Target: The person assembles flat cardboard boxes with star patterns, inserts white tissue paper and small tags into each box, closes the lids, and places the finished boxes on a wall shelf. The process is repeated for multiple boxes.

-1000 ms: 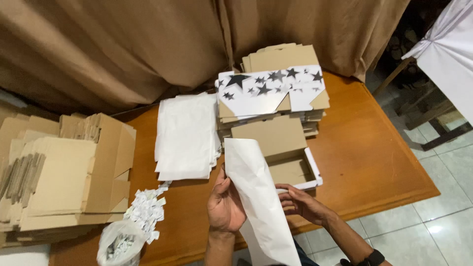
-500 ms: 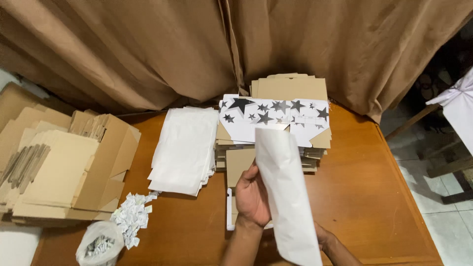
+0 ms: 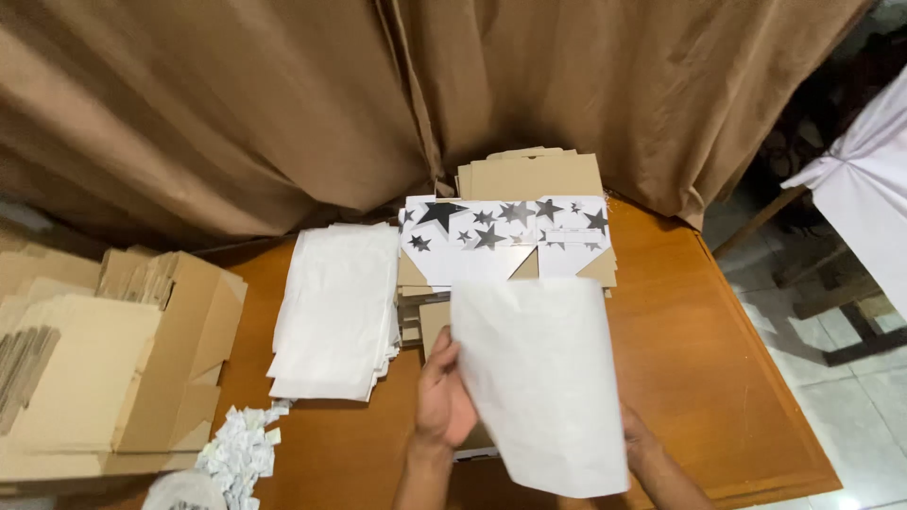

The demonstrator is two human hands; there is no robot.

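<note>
Two hands (image 3: 444,397) on white sheet (image 3: 543,378), star-printed box (image 3: 501,236) behind

Both hands hold up a big white sheet of paper (image 3: 546,382) over the brown desk (image 3: 718,378). The left hand (image 3: 444,397) pinches its left edge. The right hand (image 3: 635,436) is mostly hidden behind it. A pile of white sheets (image 3: 335,307) lies beside a stack of star-printed flat boxes (image 3: 505,236).
</note>
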